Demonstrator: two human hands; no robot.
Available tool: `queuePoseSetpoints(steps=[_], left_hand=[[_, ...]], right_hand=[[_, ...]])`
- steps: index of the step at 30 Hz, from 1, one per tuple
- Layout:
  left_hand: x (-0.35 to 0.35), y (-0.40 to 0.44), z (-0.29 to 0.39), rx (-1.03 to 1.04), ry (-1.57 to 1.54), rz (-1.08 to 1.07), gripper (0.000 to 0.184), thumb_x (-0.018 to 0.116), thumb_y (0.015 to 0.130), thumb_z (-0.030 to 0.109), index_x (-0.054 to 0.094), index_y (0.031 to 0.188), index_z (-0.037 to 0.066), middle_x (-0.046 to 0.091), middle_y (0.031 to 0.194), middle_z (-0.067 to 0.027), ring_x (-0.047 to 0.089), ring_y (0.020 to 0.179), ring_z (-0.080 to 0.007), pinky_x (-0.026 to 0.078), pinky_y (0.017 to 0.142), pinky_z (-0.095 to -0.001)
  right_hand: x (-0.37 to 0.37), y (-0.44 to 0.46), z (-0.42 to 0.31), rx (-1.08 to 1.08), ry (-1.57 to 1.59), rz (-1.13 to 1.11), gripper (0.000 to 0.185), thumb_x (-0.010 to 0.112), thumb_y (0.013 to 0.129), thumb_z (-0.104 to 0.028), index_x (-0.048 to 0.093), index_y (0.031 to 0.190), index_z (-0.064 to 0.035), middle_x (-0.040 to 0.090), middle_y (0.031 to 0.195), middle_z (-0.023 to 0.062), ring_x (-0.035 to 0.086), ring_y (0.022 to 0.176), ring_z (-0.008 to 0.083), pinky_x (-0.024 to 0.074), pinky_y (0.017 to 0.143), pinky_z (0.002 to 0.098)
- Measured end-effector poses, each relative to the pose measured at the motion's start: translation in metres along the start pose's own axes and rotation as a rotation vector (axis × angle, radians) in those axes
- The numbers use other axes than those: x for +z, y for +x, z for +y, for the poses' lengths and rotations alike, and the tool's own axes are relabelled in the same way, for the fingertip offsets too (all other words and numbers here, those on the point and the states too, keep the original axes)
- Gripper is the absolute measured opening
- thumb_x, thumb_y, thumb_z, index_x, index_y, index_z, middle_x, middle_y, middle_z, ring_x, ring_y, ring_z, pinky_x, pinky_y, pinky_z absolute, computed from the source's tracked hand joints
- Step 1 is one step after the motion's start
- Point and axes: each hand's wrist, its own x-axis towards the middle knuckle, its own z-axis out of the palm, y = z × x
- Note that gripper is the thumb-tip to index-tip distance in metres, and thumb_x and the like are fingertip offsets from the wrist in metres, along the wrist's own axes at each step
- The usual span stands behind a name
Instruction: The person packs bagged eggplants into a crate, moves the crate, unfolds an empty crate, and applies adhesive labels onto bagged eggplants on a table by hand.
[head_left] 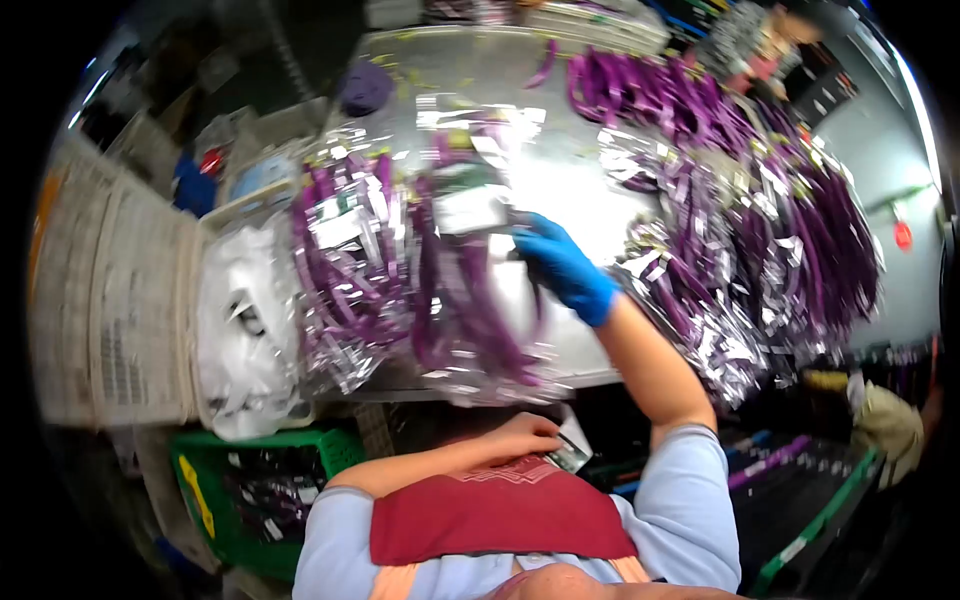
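Observation:
My right hand (565, 265), in a blue glove, reaches over the metal table with its fingers curled. At its fingertips is a blurred white and dark-green thing (472, 208), whose kind I cannot make out. It lies over a clear plastic bag of purple straps (475, 300). My bare left hand (525, 438) is below the table's front edge, closed on a small white card-like piece with dark print (572, 448). Left of the blurred bag, other clear bags of purple straps (350, 260) lie in a pile.
Bundles of purple straps (660, 90) and bagged ones (700, 250) cover the table's right side. A purple roll (366, 88) sits at the back left. A bin of clear bags (250, 320) and a green crate (345, 450) stand at left. Another person (750, 45) is at the far right.

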Motion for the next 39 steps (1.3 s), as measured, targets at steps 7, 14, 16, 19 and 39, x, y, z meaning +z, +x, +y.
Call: queuePoseSetpoints(steps=[7, 14, 16, 19, 39], left_hand=[[-0.003, -0.007, -0.015, -0.084, -0.350, 0.025, 0.027, 0.058, 0.078, 0.014, 0.057, 0.099, -0.004, 0.060, 0.081, -0.0069, 0.054, 0.069, -0.0088, 0.043, 0.058, -0.0205], [0.004, 0.001, -0.019, -0.072, -0.354, -0.018, 0.025, 0.056, 0.079, 0.013, 0.057, 0.098, -0.003, 0.061, 0.080, -0.0061, 0.052, 0.061, -0.0064, 0.036, 0.044, -0.0179], [0.004, 0.003, -0.021, -0.110, -0.339, -0.024, 0.024, 0.056, 0.079, 0.012, 0.057, 0.097, -0.003, 0.061, 0.081, -0.0061, 0.053, 0.063, -0.0074, 0.039, 0.050, -0.0188], [0.005, 0.000, -0.015, -0.098, -0.395, -0.010, 0.024, 0.056, 0.079, 0.012, 0.057, 0.097, -0.004, 0.061, 0.083, -0.0078, 0.055, 0.067, -0.0105, 0.044, 0.057, -0.0213], [-0.001, 0.000, 0.026, 0.213, -0.566, 0.132, 0.026, 0.054, 0.081, 0.008, 0.053, 0.105, -0.001, 0.059, 0.090, -0.0057, 0.057, 0.078, -0.0134, 0.049, 0.069, -0.0283]], right_hand=[[-0.109, -0.090, 0.011, 0.065, -1.793, 0.468, 0.072, 0.063, 0.068, -0.042, 0.035, 0.123, -0.0055, 0.035, 0.124, 0.0203, 0.037, 0.113, 0.0336, 0.0340, 0.086, 0.0503], [-0.188, -0.189, 0.033, 0.040, -2.251, 0.627, 0.037, 0.048, 0.077, -0.016, 0.043, 0.114, -0.0098, 0.050, 0.110, 0.0162, 0.051, 0.098, 0.0297, 0.0407, 0.076, 0.0474], [-0.200, -0.188, 0.002, 0.331, -1.787, 0.666, 0.033, 0.053, 0.071, -0.016, 0.049, 0.103, -0.0055, 0.058, 0.088, 0.0177, 0.056, 0.079, 0.0325, 0.0444, 0.066, 0.0377], [-0.214, -0.186, -0.043, 0.024, -1.323, 0.684, 0.022, 0.054, 0.070, -0.008, 0.052, 0.090, 0.0012, 0.059, 0.075, 0.0092, 0.057, 0.069, 0.0186, 0.0443, 0.062, 0.0302], [-0.045, -0.101, 0.009, 0.208, -0.842, -0.452, 0.040, 0.058, 0.080, -0.027, 0.050, 0.109, -0.0007, 0.056, 0.102, 0.0123, 0.050, 0.096, 0.0174, 0.0396, 0.084, 0.0284]])
